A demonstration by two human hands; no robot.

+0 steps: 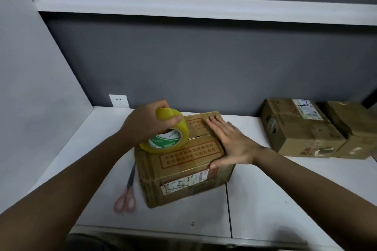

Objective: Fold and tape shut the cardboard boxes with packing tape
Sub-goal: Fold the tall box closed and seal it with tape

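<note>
From the head view, the left hand grips the yellow roll of packing tape on the brown cardboard box mid-table, while the right hand lies spread on its flaps, which may spring open if that pressure slips.

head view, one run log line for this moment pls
left hand grips tape roll on box | right hand flat on flaps | seam untaped | scissors left of box
</note>
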